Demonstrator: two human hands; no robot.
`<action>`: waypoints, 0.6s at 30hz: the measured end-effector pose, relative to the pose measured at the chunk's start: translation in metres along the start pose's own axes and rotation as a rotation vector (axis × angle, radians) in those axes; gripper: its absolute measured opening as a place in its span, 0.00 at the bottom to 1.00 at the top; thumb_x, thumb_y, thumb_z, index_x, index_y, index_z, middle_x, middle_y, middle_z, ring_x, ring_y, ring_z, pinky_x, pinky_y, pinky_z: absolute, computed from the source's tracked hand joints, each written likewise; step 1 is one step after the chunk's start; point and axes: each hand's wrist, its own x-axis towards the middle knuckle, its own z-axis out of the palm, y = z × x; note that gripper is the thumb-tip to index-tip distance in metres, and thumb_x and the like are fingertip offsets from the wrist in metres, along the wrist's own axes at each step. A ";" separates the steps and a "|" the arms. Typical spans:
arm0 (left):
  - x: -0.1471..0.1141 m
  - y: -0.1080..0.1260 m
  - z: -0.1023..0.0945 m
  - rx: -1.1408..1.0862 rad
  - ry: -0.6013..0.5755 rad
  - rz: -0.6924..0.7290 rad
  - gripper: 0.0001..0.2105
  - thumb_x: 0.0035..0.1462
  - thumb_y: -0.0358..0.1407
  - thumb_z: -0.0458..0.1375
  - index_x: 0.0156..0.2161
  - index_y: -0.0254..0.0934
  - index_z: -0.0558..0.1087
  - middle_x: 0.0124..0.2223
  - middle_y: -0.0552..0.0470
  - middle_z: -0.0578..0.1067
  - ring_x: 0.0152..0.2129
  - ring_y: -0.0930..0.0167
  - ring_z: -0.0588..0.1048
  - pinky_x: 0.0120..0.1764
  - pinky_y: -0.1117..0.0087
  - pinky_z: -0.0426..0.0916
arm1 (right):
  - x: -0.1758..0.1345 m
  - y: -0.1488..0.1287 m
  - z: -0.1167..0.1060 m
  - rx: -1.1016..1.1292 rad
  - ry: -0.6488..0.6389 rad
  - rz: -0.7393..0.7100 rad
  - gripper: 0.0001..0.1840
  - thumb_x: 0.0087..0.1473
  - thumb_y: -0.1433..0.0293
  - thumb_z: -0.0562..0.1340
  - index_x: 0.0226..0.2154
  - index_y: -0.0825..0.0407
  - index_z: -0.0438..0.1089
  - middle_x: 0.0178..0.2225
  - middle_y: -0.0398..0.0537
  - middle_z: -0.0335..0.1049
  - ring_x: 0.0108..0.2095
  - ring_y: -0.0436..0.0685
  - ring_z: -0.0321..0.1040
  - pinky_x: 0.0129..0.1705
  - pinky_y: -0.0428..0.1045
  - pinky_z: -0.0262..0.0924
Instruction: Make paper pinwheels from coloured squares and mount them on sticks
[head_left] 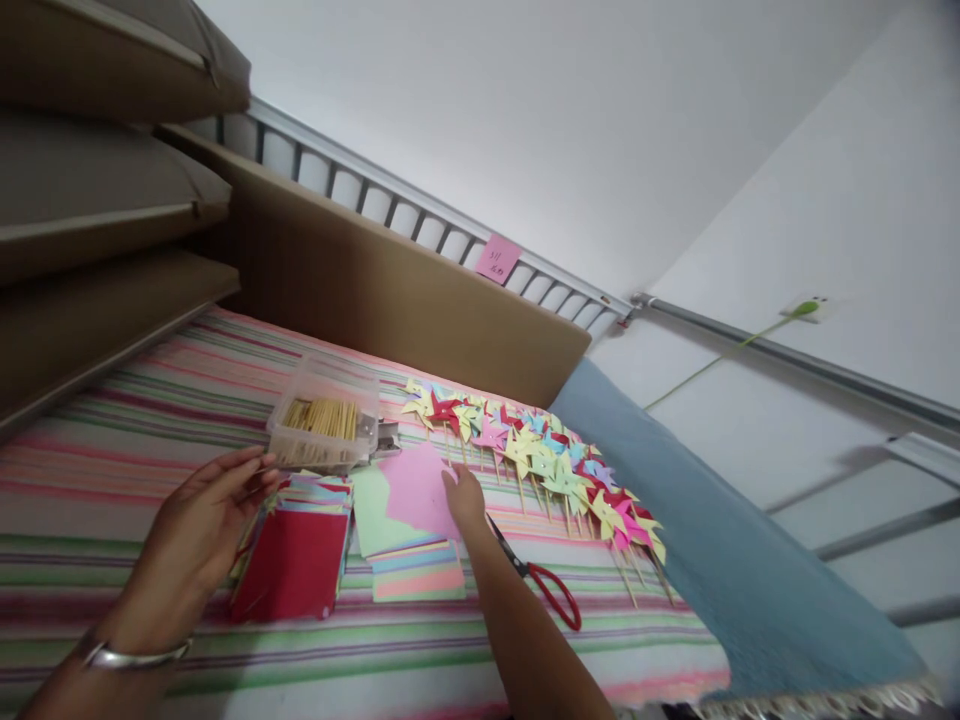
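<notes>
My left hand (pixel 219 510) hovers over the left side of the red paper stack (pixel 296 562), thumb and fingertips pinched together; whatever lies between them is too small to make out. At the right edge of a pink sheet of paper (pixel 418 490), my right hand (pixel 466 497) has its fingers closed on it. That sheet overlaps a pale green sheet (pixel 369 510) and a fanned pile of coloured paper squares (pixel 420 574). Scissors with red handles (pixel 553 592) lie beside my right forearm, their blades partly behind it.
A clear plastic box (pixel 324 410) holds many thin wooden sticks, with a small metal item (pixel 388 436) beside it. Rows of paper pinwheels (pixel 525 450) cover the right side of the striped cloth (pixel 135 450). Brown boards (pixel 390 300) stand behind, and a pink note (pixel 499 258) hangs on the rail.
</notes>
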 end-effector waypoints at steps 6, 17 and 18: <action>0.002 -0.007 0.001 -0.012 -0.050 -0.006 0.07 0.40 0.26 0.63 0.29 0.33 0.74 0.28 0.52 0.78 0.24 0.74 0.76 0.31 0.77 0.74 | 0.021 -0.007 0.003 -0.064 -0.109 0.058 0.15 0.58 0.65 0.57 0.47 0.54 0.64 0.47 0.51 0.65 0.44 0.57 0.66 0.44 0.57 0.64; 0.000 -0.015 0.004 0.024 -0.061 -0.034 0.07 0.40 0.27 0.63 0.30 0.34 0.75 0.29 0.51 0.79 0.25 0.73 0.76 0.31 0.77 0.73 | 0.011 -0.014 -0.005 -0.054 -0.311 0.075 0.15 0.58 0.64 0.57 0.45 0.55 0.66 0.44 0.49 0.67 0.40 0.56 0.68 0.41 0.55 0.65; -0.001 -0.016 0.005 0.036 -0.065 -0.048 0.07 0.41 0.27 0.63 0.30 0.34 0.75 0.29 0.51 0.79 0.25 0.74 0.76 0.31 0.77 0.73 | 0.009 -0.015 -0.006 -0.051 -0.303 0.072 0.15 0.58 0.64 0.57 0.45 0.55 0.66 0.44 0.50 0.67 0.40 0.56 0.68 0.42 0.55 0.65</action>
